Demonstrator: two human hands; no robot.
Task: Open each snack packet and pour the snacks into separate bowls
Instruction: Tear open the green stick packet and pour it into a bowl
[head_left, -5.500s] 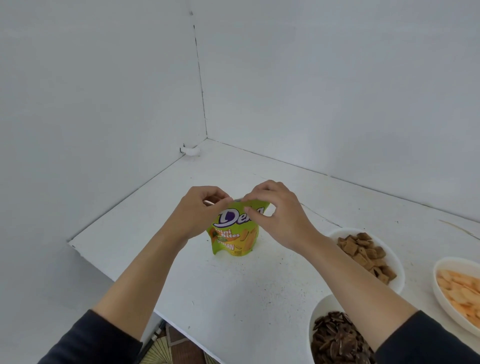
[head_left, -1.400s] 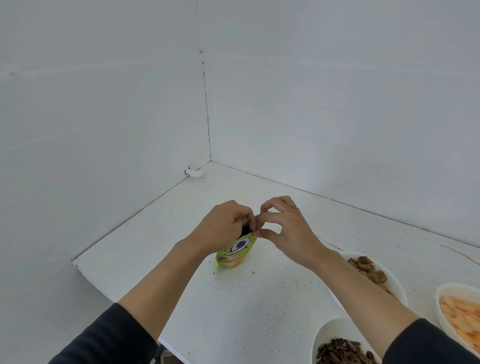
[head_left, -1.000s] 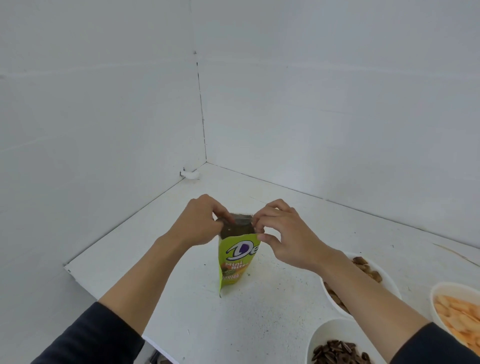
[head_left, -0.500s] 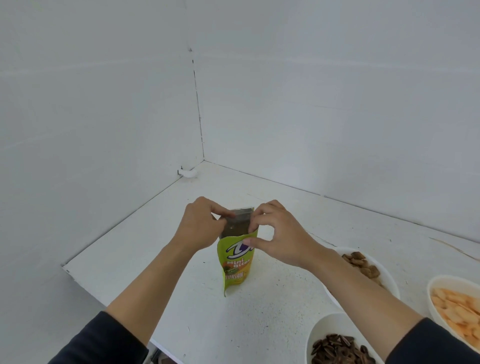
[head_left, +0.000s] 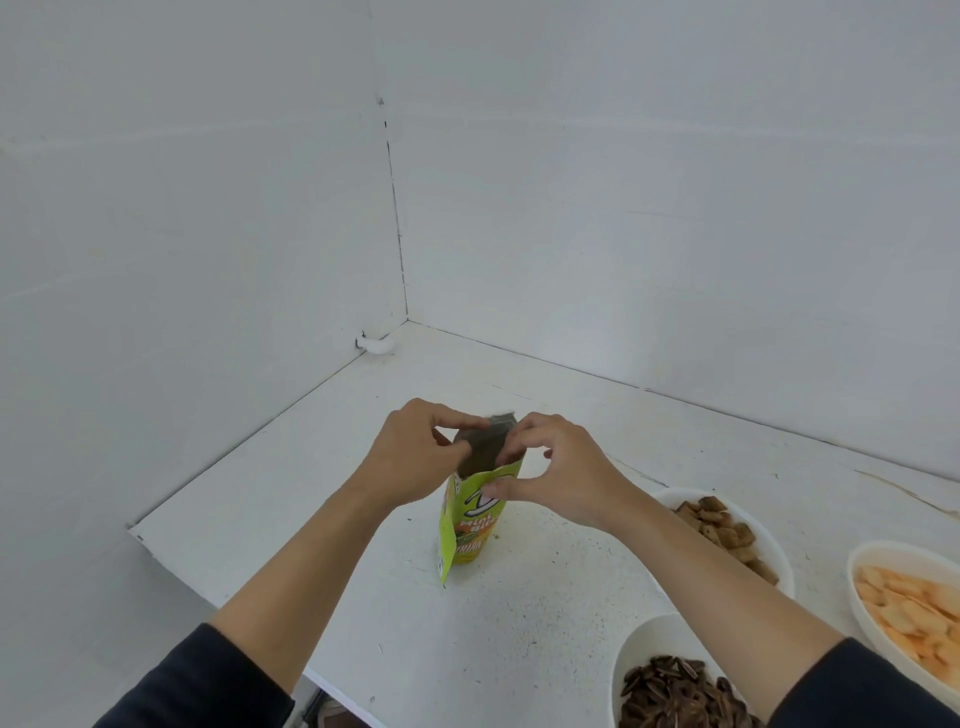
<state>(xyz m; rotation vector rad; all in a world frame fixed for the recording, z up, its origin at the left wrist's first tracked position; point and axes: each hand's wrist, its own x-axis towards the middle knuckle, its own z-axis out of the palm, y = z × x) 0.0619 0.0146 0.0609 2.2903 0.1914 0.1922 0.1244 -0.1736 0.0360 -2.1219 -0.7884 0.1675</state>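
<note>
White table (head_left: 311, 493) with three filled bowls at its right and a green snack packet (head_left: 470, 530) upright mid-table.
Orange-cracker bowl (head_left: 857, 566), brown-biscuit bowl (head_left: 774, 540) and sunflower-seed bowl (head_left: 639, 639) sit near together; the left hand (head_left: 415, 457) and right hand (head_left: 561, 473) each pinch the packet's top, its mouth spread apart.

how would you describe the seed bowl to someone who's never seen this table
On the white table, three white bowls sit at the right edge. The seed bowl is the nearest one; it alone holds dark striped seeds, not brown squares or orange crisps.
</note>
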